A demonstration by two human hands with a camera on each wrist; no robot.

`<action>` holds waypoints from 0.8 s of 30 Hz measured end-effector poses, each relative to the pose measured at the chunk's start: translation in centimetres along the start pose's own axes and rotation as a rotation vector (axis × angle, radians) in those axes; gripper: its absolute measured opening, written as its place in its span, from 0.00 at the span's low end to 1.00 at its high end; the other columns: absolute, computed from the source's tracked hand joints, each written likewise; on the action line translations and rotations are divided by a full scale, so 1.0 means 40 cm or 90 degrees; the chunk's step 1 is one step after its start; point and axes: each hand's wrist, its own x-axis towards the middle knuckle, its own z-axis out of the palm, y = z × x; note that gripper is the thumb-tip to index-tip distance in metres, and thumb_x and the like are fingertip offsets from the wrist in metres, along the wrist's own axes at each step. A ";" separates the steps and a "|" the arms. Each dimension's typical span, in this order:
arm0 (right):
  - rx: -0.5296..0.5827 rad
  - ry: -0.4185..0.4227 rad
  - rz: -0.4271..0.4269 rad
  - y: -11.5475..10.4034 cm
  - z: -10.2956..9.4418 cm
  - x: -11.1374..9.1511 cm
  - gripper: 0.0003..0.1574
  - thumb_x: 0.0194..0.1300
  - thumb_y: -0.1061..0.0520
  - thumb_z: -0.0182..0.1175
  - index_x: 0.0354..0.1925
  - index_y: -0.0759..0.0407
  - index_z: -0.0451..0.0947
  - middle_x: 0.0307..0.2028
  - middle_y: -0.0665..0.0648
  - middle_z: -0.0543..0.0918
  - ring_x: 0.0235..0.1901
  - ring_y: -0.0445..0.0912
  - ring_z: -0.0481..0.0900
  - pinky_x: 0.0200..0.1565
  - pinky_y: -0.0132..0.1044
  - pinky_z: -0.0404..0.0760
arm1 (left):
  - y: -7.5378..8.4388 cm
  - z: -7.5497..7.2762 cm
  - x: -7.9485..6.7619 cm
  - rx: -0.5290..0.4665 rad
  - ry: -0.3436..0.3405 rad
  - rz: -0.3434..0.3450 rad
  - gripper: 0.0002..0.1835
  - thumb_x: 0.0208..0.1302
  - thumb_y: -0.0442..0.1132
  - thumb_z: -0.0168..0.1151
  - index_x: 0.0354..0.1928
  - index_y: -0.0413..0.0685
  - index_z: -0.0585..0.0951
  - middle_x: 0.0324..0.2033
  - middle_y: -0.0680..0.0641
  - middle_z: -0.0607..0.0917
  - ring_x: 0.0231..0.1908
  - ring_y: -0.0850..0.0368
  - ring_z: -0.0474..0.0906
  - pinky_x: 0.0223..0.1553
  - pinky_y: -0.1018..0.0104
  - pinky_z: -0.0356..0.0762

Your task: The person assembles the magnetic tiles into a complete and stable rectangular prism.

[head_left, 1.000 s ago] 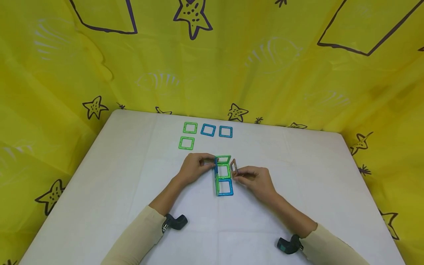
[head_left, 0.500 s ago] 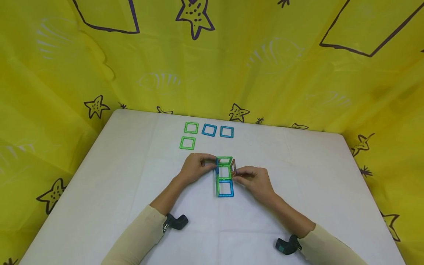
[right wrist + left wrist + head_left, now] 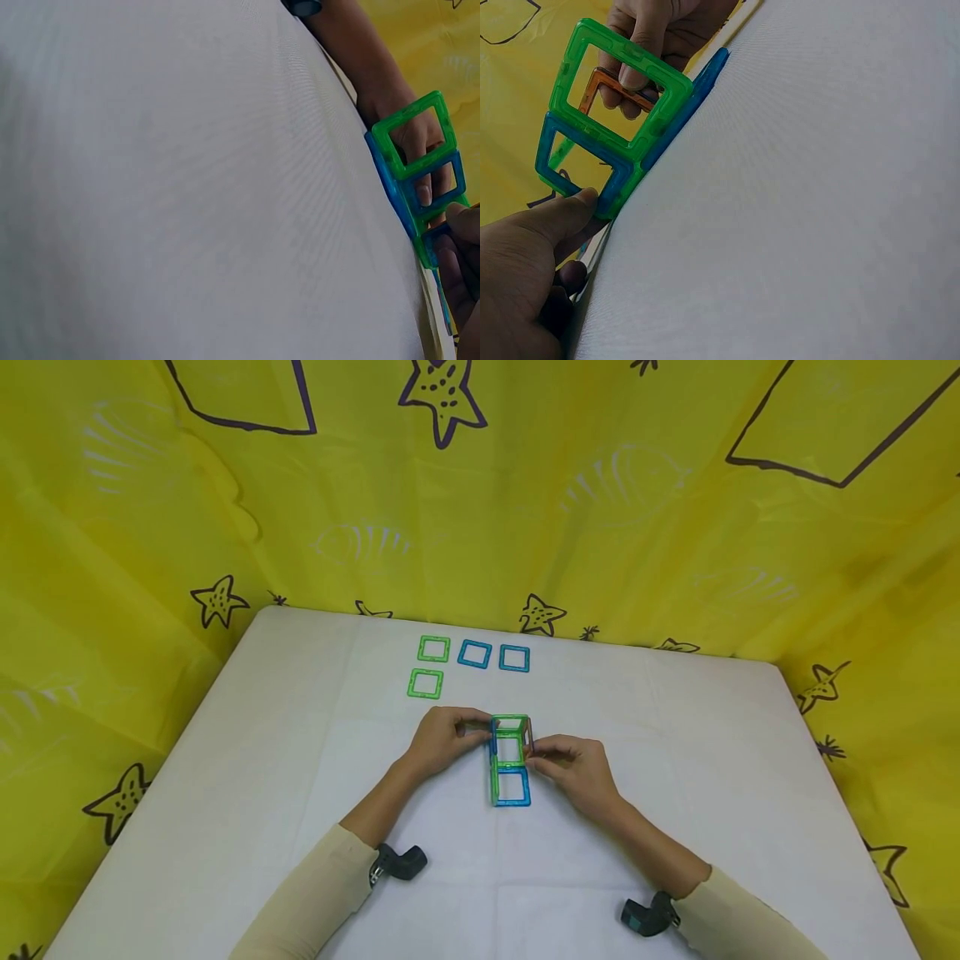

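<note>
Square magnetic tiles stand joined in the middle of the table. A green tile and a blue tile (image 3: 527, 787) lie flat as its base, with a green upright tile (image 3: 510, 717) at the back. Along the left side stand a green tile (image 3: 565, 75) and, behind it, a blue tile (image 3: 604, 154). My left hand (image 3: 442, 742) pinches that blue tile between thumb and fingers. On the right side, my right hand (image 3: 577, 768) pinches an orange-brown tile (image 3: 530, 728) upright against the base's edge. Fingers partly cover this tile in both wrist views.
Beyond the structure, loose tiles lie flat: two green ones, one (image 3: 433, 649) behind the other (image 3: 425, 683), and two blue ones (image 3: 475, 654) to their right. A yellow patterned curtain (image 3: 480, 527) hangs behind the white table (image 3: 337, 710).
My right hand has brought the orange-brown tile leftward from a slight tilt and gap to upright against the structure. My left hand has stayed on the blue tile.
</note>
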 end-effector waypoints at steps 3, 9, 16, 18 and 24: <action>0.008 0.001 -0.002 0.002 -0.001 -0.001 0.10 0.60 0.73 0.74 0.41 0.69 0.89 0.38 0.61 0.91 0.40 0.47 0.89 0.44 0.28 0.83 | 0.001 0.000 0.000 -0.001 0.001 -0.001 0.13 0.65 0.38 0.76 0.51 0.49 0.91 0.31 0.57 0.85 0.26 0.60 0.71 0.27 0.68 0.66; 0.013 -0.002 -0.009 -0.001 -0.005 -0.004 0.10 0.61 0.68 0.76 0.42 0.64 0.90 0.39 0.56 0.91 0.39 0.45 0.88 0.43 0.29 0.83 | 0.002 -0.001 0.000 0.002 0.000 0.002 0.13 0.65 0.38 0.76 0.51 0.48 0.91 0.31 0.56 0.86 0.25 0.60 0.71 0.27 0.68 0.66; 0.005 -0.004 -0.008 -0.009 -0.004 -0.004 0.09 0.60 0.68 0.76 0.41 0.64 0.90 0.38 0.55 0.91 0.38 0.45 0.89 0.42 0.30 0.84 | 0.000 -0.002 -0.001 0.008 -0.003 0.012 0.13 0.66 0.39 0.76 0.52 0.48 0.91 0.30 0.56 0.85 0.25 0.62 0.69 0.28 0.68 0.66; 0.003 -0.003 -0.008 -0.009 -0.004 -0.004 0.09 0.60 0.69 0.76 0.41 0.63 0.90 0.38 0.55 0.91 0.38 0.45 0.89 0.42 0.30 0.84 | 0.001 -0.003 -0.001 0.007 -0.002 0.015 0.13 0.66 0.39 0.76 0.52 0.48 0.91 0.30 0.56 0.85 0.26 0.62 0.69 0.28 0.68 0.66; 0.008 -0.002 -0.015 -0.010 -0.005 -0.003 0.09 0.60 0.69 0.76 0.41 0.62 0.90 0.38 0.55 0.91 0.38 0.47 0.88 0.42 0.30 0.83 | 0.000 -0.002 -0.001 0.017 0.001 0.013 0.13 0.66 0.38 0.76 0.52 0.48 0.91 0.29 0.56 0.84 0.26 0.61 0.70 0.28 0.68 0.66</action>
